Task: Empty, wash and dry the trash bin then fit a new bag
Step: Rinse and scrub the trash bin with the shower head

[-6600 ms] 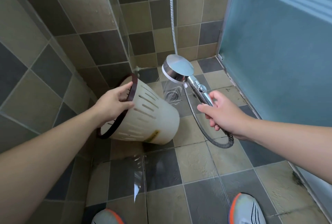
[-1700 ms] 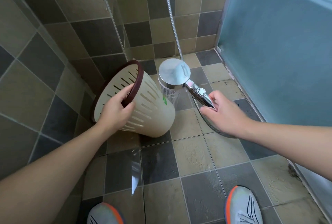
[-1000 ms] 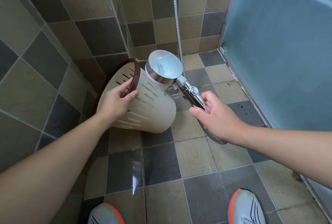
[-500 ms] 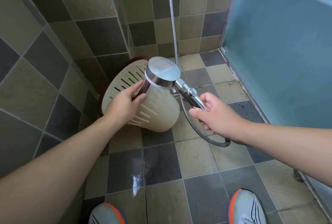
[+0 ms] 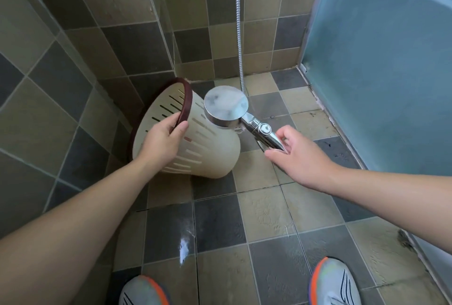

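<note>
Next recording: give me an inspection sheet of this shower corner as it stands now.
Surface: tiled floor, wet patch near the feet.
Job's things: cream slotted plastic bin with dark red rim, tilted; chrome handheld shower head above its side.
Clutter: nothing seen.
Grippers: left hand grips the bin rim; right hand pinches the shower handle.
Cables: metal shower hose hangs along the wall.
Surroundings: frosted glass door, two orange-trimmed shoes.
</note>
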